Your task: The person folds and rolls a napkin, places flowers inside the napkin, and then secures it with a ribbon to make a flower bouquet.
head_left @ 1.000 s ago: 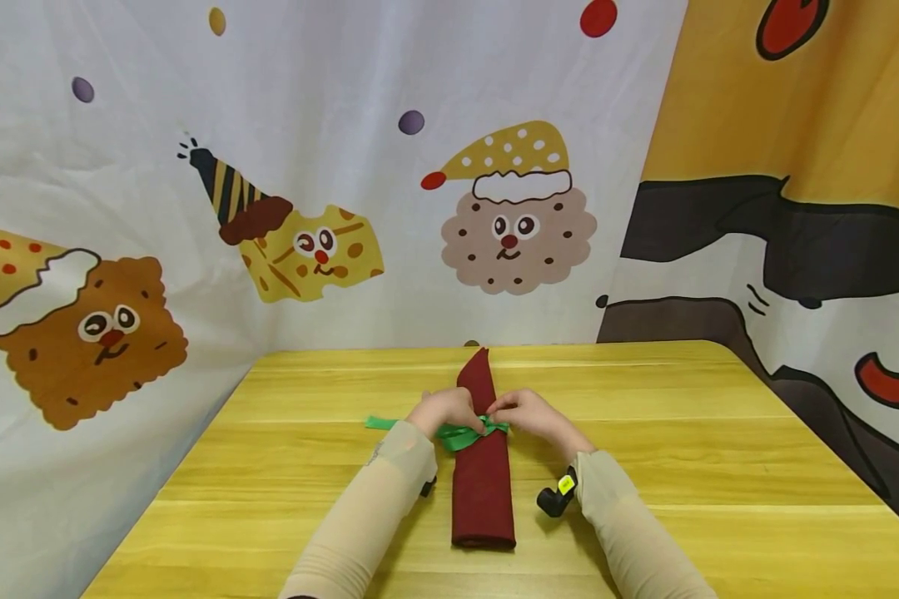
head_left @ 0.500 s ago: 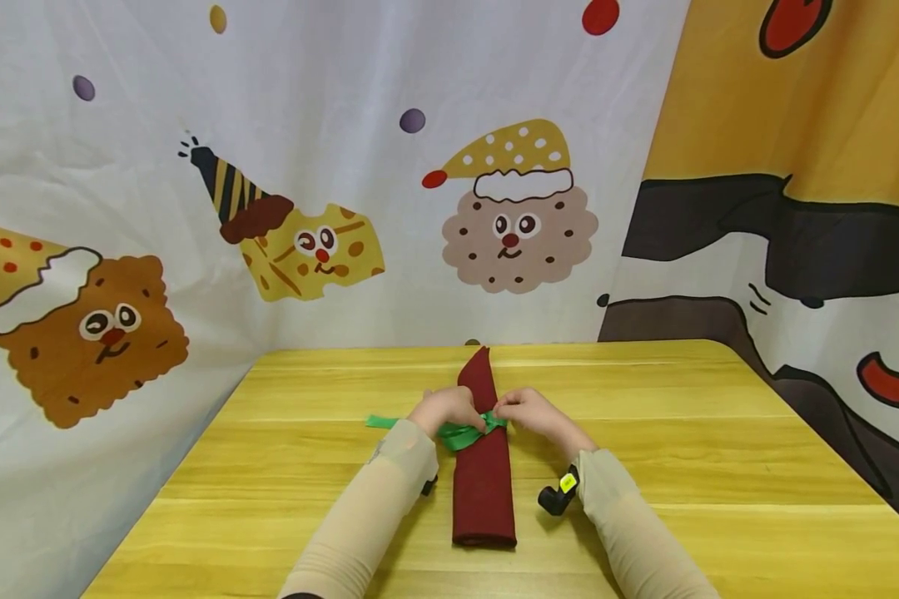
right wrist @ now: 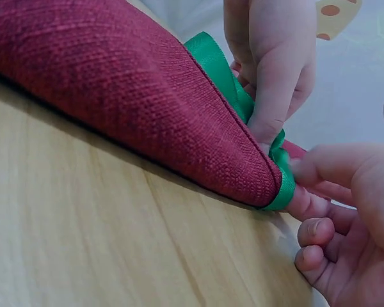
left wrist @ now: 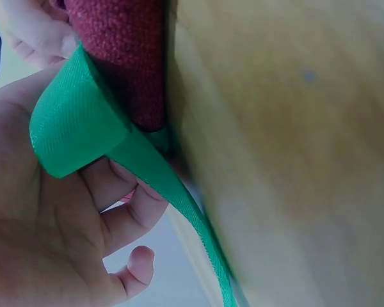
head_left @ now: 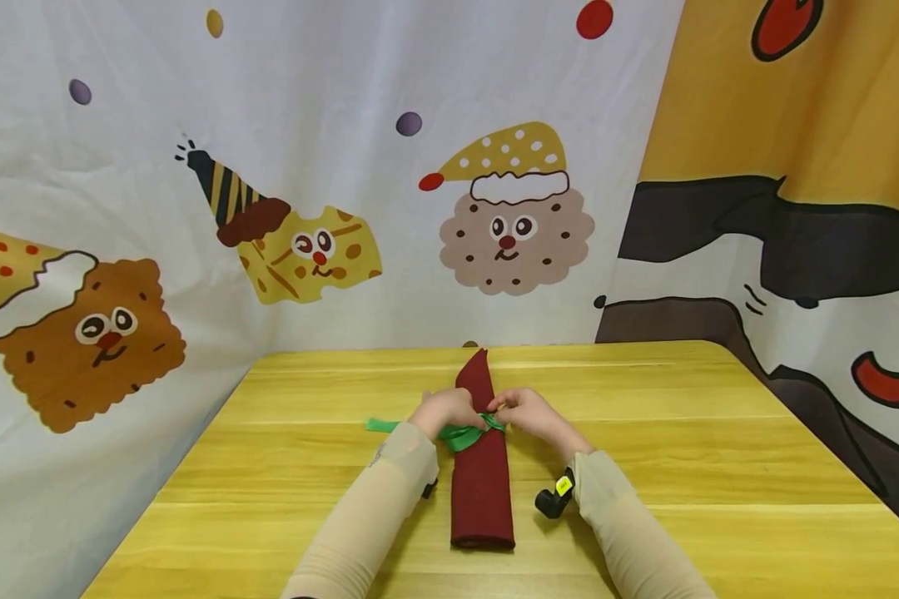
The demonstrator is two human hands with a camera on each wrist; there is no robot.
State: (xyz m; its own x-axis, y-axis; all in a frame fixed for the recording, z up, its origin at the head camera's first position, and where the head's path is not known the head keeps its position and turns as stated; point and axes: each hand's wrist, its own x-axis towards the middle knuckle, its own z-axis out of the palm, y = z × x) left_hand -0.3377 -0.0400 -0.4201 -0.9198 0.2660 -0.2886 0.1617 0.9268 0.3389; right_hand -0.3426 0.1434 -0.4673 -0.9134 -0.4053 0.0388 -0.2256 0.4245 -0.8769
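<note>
A burgundy cloth napkin, rolled into a long flat bundle, lies lengthwise on the table. Round its middle runs a green ribbon, gathered at a knot on top, with a loop and a loose tail on the left. My left hand holds the ribbon at the knot from the left; in the left wrist view the ribbon loop arches over that hand's palm side. From the right, my right hand pinches the ribbon near the knot. In the right wrist view, its thumb and forefinger meet at the ribbon band by the napkin's edge.
The light wooden table extends on both sides of the napkin. Behind it hangs a white curtain printed with cartoon biscuits and cheese. A black wrist camera is strapped at the right cuff.
My right fingertips have shifted slightly right, then back left toward the knot, with the ribbon bending a little there. The left hand and the napkin stay nearly still.
</note>
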